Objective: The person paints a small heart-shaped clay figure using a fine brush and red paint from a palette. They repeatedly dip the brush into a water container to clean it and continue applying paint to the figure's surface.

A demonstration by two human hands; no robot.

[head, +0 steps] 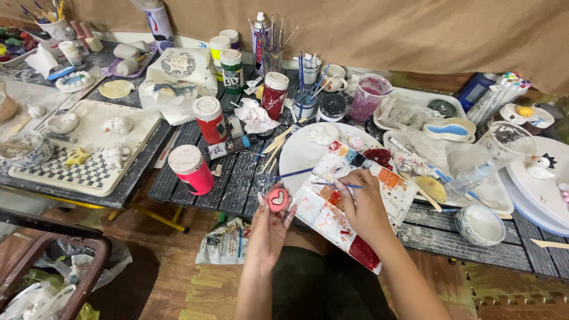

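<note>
My left hand (268,228) holds a small round pink clay piece (278,200) with a white heart shape, pinched between fingertips near the table's front edge. My right hand (365,204) grips a thin blue paintbrush (338,185), its tip lying over a white paint palette (355,195) with red, orange and blue squares of paint. The palette rests partly on the dark slatted table (237,178) and partly over my lap. A second blue brush (290,174) lies on a white round plate (305,151) just behind.
Red and pink paint jars (191,169) stand left of my hands. Cups with brushes (305,98), a purple water cup (368,98), bowls and trays with clay figures crowd the table. A checkered tray (77,172) lies far left. A bin (47,278) stands on the floor.
</note>
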